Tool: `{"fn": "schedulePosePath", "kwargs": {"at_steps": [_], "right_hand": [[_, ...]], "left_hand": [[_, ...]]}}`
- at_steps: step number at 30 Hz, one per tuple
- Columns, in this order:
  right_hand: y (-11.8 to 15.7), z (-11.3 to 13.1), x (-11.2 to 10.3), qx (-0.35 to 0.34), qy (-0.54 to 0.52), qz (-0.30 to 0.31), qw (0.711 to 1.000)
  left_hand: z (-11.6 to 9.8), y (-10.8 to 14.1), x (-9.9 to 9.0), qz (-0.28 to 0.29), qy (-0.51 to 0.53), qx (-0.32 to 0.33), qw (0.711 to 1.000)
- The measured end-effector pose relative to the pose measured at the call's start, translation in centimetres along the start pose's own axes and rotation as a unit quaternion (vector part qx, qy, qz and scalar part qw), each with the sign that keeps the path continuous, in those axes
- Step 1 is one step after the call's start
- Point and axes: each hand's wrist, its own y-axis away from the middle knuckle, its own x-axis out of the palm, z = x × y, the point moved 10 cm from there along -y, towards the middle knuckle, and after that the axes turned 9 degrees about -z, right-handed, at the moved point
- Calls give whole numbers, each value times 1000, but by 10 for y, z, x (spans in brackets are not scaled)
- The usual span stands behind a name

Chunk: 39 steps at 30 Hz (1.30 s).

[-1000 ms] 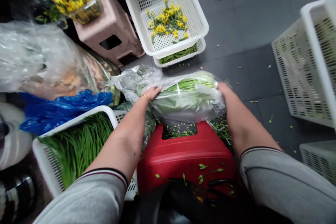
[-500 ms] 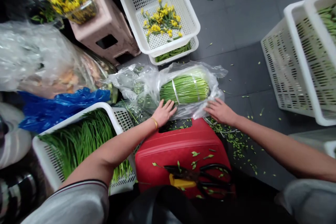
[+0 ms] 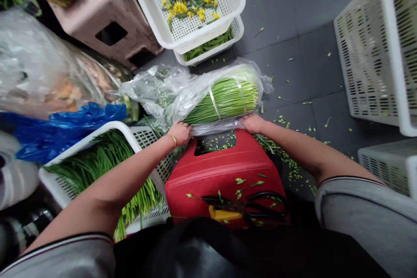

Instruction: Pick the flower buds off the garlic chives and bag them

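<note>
Left hand (image 3: 179,134) and right hand (image 3: 253,124) closed on the bagged chives (image 3: 221,102).

Just past our left fingers (image 3: 182,132) lies a bright green stem bundle (image 3: 224,102) banded white; below them, a glossy red plastic stool (image 3: 195,182) is flecked with green.

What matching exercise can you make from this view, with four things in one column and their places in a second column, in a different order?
Things:
1. yellow-flowered stems
2. black scissors
3. banded bundle of green stems
4. blue plastic bag

Places:
A. against the rim of the left white basket
B. on the red plastic stool
C. inside the clear plastic bag
D. in the upper white basket

Pairs: 1-D, 2-B, 3-C, 4-A
</note>
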Motion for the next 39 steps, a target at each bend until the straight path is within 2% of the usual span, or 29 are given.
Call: {"fn": "schedulePosePath", "kwargs": {"at_steps": [2,4,7,9,11,13,15,17,19,21,24,26,27,29,31,33,35,37,39], "right_hand": [[8,0,-6,-2,-19,2,1000],[21,-3,-17,9,-30,5,999],[52,-4,-54,39,-35,-36,998],[82,13,-98,17,-69,-111,991],[120,47,-141,-53,-141,-164,975],[161,93,-164,-134,-203,-141,960],[202,141,-164,-198,-203,-95,954],[234,181,-146,-230,-141,-62,961],[250,205,-121,-239,-53,-52,968],[254,214,-104,-236,15,-51,970],[251,208,-101,-202,59,-61,976],[253,197,-107,-154,70,-72,983],[255,193,-110,-128,75,-81,986],[261,186,-112,-88,84,-97,988],[266,185,-112,-74,90,-110,987],[267,183,-114,-64,94,-122,986],[267,181,-119,-49,101,-136,984],[266,179,-127,-30,112,-147,982],[266,180,-134,-10,123,-149,981]], "left_hand": [[6,7,13,37,-5,9,999],[6,8,18,60,-4,-12,998],[-5,2,8,66,34,-75,994],[-18,-1,-6,69,65,-69,993],[-23,1,-30,51,94,-60,992],[-18,12,-66,-5,110,-69,992],[-14,34,-103,-48,106,-79,990],[-18,65,-134,-70,94,-83,990],[-33,102,-155,-78,89,-73,990],[-53,141,-164,-78,90,-50,992],[-77,203,-162,-89,114,-29,989],[-85,245,-154,-125,165,-36,978],[-87,265,-150,-155,207,-42,965],[-85,298,-139,-224,308,-67,922],[-67,321,-122,-291,374,-141,869],[-50,330,-106,-327,372,-204,844],[-37,329,-97,-338,382,-232,829],[-26,322,-92,-313,375,-259,833],[-23,318,-100,-315,354,-264,840]]}}
